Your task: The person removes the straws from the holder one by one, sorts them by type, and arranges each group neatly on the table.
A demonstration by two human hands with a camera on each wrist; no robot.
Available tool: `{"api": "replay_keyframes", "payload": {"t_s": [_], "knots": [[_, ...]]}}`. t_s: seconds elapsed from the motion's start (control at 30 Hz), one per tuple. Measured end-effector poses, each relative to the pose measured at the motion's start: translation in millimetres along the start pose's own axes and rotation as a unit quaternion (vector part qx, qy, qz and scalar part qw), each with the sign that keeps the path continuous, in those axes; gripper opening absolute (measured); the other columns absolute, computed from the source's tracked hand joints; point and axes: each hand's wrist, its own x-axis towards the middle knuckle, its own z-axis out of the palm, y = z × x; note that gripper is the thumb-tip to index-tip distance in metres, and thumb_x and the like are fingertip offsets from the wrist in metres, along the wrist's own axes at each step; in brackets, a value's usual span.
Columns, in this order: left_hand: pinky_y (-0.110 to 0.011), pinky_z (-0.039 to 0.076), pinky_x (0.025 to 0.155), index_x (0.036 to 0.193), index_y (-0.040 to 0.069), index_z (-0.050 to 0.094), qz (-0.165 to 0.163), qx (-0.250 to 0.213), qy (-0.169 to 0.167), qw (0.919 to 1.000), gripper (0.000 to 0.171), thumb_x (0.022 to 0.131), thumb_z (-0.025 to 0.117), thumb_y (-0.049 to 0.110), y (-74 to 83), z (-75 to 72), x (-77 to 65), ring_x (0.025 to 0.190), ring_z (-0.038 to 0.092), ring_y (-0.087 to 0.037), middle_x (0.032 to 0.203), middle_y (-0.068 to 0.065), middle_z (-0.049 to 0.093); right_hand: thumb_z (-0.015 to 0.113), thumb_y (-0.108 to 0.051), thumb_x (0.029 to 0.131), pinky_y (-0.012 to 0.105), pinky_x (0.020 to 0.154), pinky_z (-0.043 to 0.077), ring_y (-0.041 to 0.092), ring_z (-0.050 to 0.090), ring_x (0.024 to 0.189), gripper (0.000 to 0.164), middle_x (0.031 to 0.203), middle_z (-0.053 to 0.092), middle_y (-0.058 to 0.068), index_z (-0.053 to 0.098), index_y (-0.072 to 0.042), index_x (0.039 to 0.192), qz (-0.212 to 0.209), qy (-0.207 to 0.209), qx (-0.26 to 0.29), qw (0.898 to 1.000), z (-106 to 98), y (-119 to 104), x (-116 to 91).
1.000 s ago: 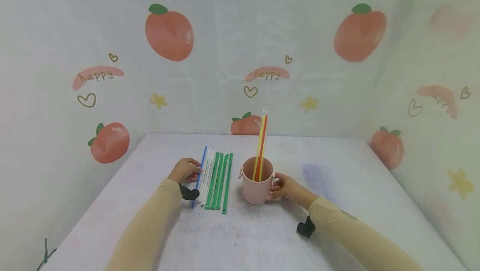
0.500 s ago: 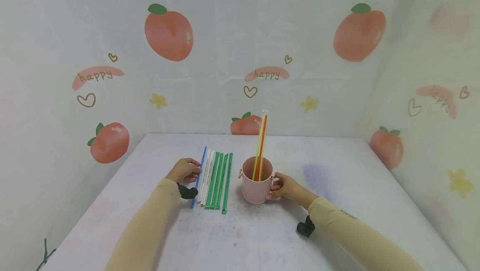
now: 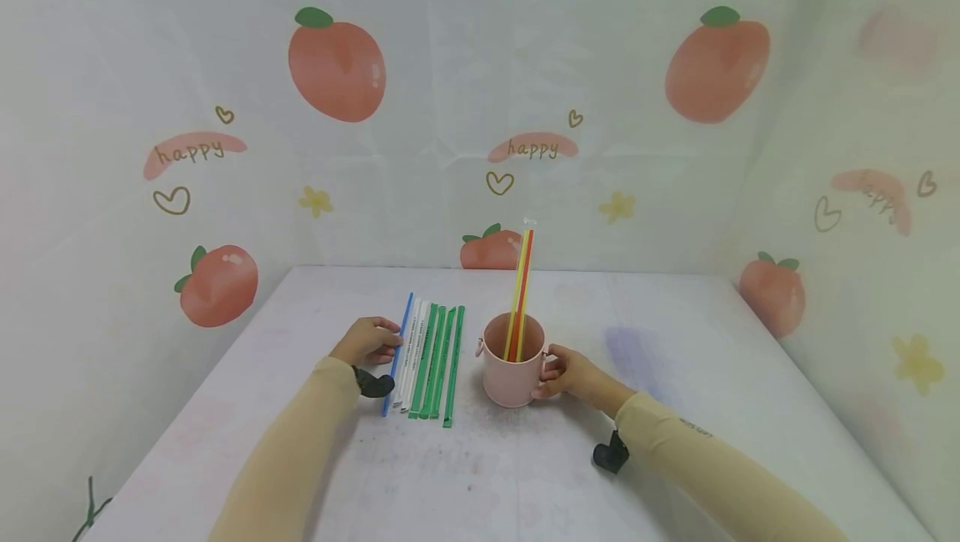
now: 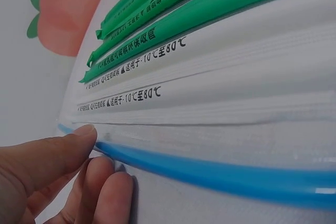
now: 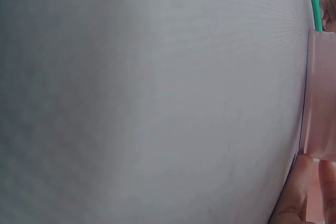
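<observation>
My left hand [image 3: 369,340] is at the left end of a row of straws on the table, pinching a blue straw [image 4: 210,171] in a clear wrapper between thumb and fingers. Beside it lie white paper-wrapped straws [image 4: 220,90], then several green-wrapped straws [image 3: 437,363]. To the right, a small pink bucket [image 3: 510,385] stands upright, with yellow and red straws [image 3: 524,275] leaning in it. My right hand [image 3: 573,373] holds the bucket at its right side, by the handle lug. In the right wrist view, fingertips [image 5: 300,174] meet the bucket wall.
The white table [image 3: 465,492] ends at a patterned curtain [image 3: 427,67] at the back. A bluish stain [image 3: 632,354] marks the surface right of the bucket. Black wrist mounts [image 3: 375,383] hang from both sleeves.
</observation>
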Motion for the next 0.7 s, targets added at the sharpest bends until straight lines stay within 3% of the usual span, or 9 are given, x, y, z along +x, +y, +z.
{"api": "replay_keyframes", "payload": {"t_s": [0.37,0.7], "knots": [[-0.02,0.054,0.058,0.122,0.001,0.057,-0.002,-0.002,-0.007,1.0,0.036,0.088,0.068,0.007,0.0,-1.2,-0.1,0.065,0.057,-0.011,0.077,-0.004,0.06,0.079,-0.002,0.077,0.038,0.098,0.049,0.019,0.056,0.098,0.087,0.113,0.058,0.015,0.028,0.008,0.146,-0.001,0.002,0.002,1.0,0,1,0],[-0.022,0.054,0.064,0.122,-0.002,0.056,-0.013,-0.025,-0.022,0.9994,0.037,0.089,0.068,0.01,7.9,-5.3,-9.8,0.072,0.058,-0.015,0.087,-0.007,0.06,0.079,-0.002,0.078,0.036,0.096,0.05,0.018,0.055,0.096,0.087,0.112,0.058,0.015,0.028,0.008,0.147,0.0,0.001,0.003,1.0,0,1,0]]}}
